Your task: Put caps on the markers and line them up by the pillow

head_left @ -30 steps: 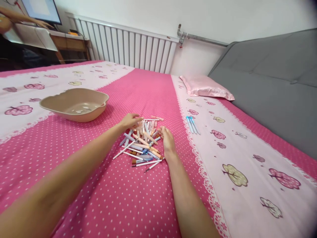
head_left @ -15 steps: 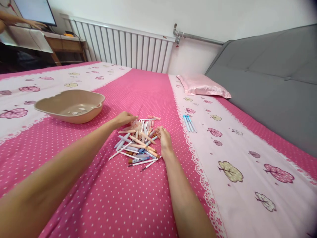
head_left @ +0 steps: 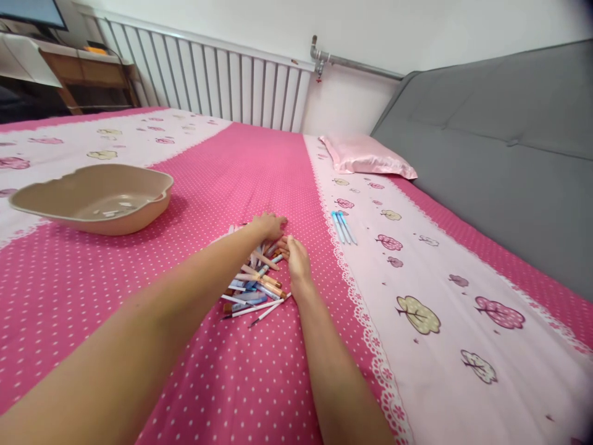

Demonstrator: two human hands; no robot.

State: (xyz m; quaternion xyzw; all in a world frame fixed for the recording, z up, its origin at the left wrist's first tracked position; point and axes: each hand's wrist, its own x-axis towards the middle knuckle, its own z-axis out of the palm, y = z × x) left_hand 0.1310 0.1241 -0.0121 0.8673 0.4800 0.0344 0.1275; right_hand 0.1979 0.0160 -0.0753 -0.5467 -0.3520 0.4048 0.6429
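A loose pile of pens (head_left: 252, 296), white, peach, pale blue and brown-ended, lies on the pink dotted bedsheet. Some thin white sticks with dark tips (head_left: 269, 313) stick out at its near edge. Over the far right part of the pile reaches my left hand (head_left: 269, 225), its fingers bent downward and apart, with no held thing visible. My left forearm hides the pile's left side. Along the right edge of the pile rests my right hand (head_left: 297, 258), open, palm turned inward and fingers slightly curled close to the pens. The two hands' fingertips are near each other.
A beige plastic basin (head_left: 134, 219) with a few small white bits inside stands at left. Several blue-capped pens (head_left: 343, 228) lie side by side at right. Farther back are a pink pillow (head_left: 370, 157), a grey headboard (head_left: 500, 105), a white radiator (head_left: 222, 80) and a desk (head_left: 92, 71).
My left hand has moved right across the far side of the pile, toward my right hand. My right hand stays by the pile's right edge. The view has shifted to the right.
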